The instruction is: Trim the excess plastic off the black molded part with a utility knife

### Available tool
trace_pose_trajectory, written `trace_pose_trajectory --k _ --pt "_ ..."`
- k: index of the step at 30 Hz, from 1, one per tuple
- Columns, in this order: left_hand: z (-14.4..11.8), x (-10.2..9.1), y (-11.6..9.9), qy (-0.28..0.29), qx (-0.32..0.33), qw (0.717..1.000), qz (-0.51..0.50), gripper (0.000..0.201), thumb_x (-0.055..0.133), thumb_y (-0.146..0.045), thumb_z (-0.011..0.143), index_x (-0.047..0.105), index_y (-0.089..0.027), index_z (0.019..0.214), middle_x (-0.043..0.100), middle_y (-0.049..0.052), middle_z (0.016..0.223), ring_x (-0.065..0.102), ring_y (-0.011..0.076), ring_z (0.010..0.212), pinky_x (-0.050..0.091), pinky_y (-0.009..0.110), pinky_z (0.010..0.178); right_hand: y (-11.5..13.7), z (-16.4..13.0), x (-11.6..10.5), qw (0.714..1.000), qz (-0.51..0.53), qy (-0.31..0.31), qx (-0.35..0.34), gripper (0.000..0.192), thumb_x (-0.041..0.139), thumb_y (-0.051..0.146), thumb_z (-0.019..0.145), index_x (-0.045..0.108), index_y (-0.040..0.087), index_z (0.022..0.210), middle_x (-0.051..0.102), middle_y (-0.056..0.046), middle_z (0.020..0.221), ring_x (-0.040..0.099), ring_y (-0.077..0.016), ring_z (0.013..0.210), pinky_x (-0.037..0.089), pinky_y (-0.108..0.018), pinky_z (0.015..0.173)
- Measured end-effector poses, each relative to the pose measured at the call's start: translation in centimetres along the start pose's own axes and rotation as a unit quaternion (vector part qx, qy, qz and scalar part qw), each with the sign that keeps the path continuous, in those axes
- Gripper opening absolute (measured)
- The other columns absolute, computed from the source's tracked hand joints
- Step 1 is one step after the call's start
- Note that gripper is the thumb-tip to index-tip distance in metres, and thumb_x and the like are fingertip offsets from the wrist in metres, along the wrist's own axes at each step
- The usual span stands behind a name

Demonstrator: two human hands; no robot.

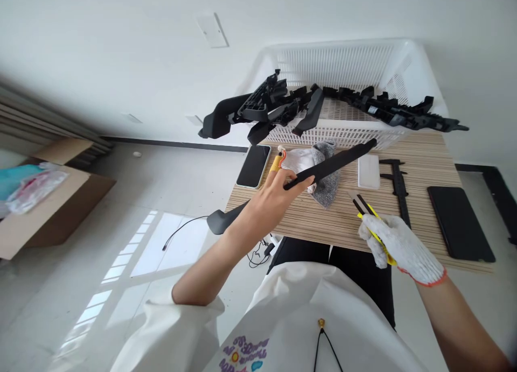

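My bare left hand (278, 191) is closed around a long black plastic trim piece (333, 165). The piece slants across the table, its far end rising to the right and its wider end showing beyond my forearm on the left. My right hand (398, 243), in a white knitted glove with an orange cuff edge, grips a yellow and black utility knife (369, 210). The knife's blade is out and points up and left, apart from the trim piece. Beneath the piece lies a grey and white cloth (325, 191), partly covered by it.
A white plastic basket (404, 65) stands at the table's back, with several black plastic parts (375, 105) across it. On the wooden table (319, 224) lie a phone (253, 166), a small white box (368, 171), black calipers (399, 189) and a dark phone-like slab (460, 221). A cardboard box (60, 199) sits left.
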State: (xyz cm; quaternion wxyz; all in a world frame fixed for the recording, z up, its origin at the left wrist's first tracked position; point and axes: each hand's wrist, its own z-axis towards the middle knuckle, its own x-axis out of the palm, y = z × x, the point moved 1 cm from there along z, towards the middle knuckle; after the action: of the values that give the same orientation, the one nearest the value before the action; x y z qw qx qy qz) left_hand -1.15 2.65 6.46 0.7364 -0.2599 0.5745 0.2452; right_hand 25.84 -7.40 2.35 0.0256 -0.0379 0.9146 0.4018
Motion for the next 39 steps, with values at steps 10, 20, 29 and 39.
trace_pose_trajectory --k 10,20,29,39 --pt "-2.0 -1.5 -0.1 -0.013 -0.043 0.976 -0.212 0.055 0.044 -0.006 0.098 0.043 -0.026 0.149 0.054 0.011 0.127 0.058 0.0197 0.116 0.054 0.040 0.103 -0.3 0.2 -0.2 0.999 0.032 0.020 -0.003 0.045 0.063 0.063 0.081 0.058 0.020 0.068 0.049 0.004 0.040 0.041 -0.0106 0.033 0.040 -0.025 0.034" --pt "-2.9 2.8 -2.5 0.059 -0.131 0.742 -0.654 0.055 0.049 -0.030 0.103 0.027 -0.028 0.153 0.063 0.010 0.121 0.072 0.0157 0.082 0.063 0.036 0.082 -1.8 -0.2 -0.6 0.977 0.164 -0.054 -0.124 0.029 0.064 0.048 0.083 0.062 0.020 0.079 0.051 0.005 0.047 0.044 -0.0119 0.036 0.041 -0.027 0.037" --pt "-1.4 7.5 -4.4 0.030 -0.171 0.597 -0.783 0.062 0.067 -0.034 0.092 0.033 -0.028 0.143 0.060 0.001 0.097 0.065 0.0125 0.065 0.062 0.033 0.061 -2.6 0.2 0.1 0.872 -0.198 -0.231 -0.384 0.035 0.065 0.042 0.091 0.070 0.027 0.122 0.075 -0.004 0.090 0.069 -0.0186 0.071 0.057 -0.033 0.067" --pt "0.0 7.7 -5.2 -0.040 -0.230 0.495 -0.837 0.066 0.068 -0.036 0.088 0.030 -0.035 0.142 0.054 -0.002 0.096 0.055 0.0103 0.071 0.052 0.024 0.059 -0.1 2.1 0.7 0.643 -0.546 -0.275 -0.461 0.052 0.054 0.016 0.093 0.058 0.038 0.140 0.072 -0.004 0.112 0.067 -0.0171 0.090 0.052 -0.027 0.070"
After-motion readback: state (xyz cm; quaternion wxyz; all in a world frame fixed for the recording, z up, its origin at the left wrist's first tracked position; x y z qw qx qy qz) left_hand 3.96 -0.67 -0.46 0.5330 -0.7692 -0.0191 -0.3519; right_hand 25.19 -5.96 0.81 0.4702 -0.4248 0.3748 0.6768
